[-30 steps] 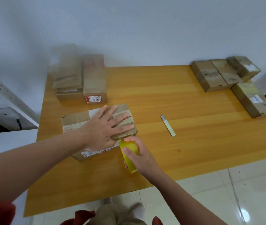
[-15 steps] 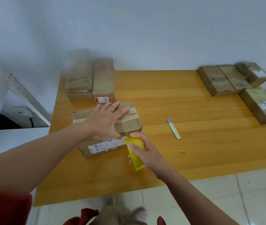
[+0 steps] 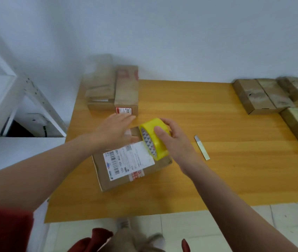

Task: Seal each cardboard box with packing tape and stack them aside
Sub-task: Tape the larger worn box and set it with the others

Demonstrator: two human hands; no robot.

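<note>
On the near-left part of the desk [image 3: 217,170] lay the cardboard box [image 3: 126,177] I was working on, turned at a slant, its white shipping label [image 3: 128,160] facing up. My right grip [image 3: 177,140] was curled round the yellow roll of tape [image 3: 153,138], thumb on the outer band and the other fingers wrapped over the far side. The roll stood on edge, tilted, over the box's far right corner, its lower rim covering a corner of the label; whether it touched the cardboard I could not tell. My left grip [image 3: 115,130] held nothing: the fingers were stretched out flat, palm down, over the far end of the same box, just left of the roll, with the fingertips reaching toward the stack of boxes [image 3: 112,91] at the desk's far left corner. That hand was blurred, so I could not tell if it pressed on the box. Right of my wrist a small metal blade [image 3: 201,147] lay flat on the wood, apart from the box. More boxes [image 3: 264,95] sat grouped at the far right edge.
</note>
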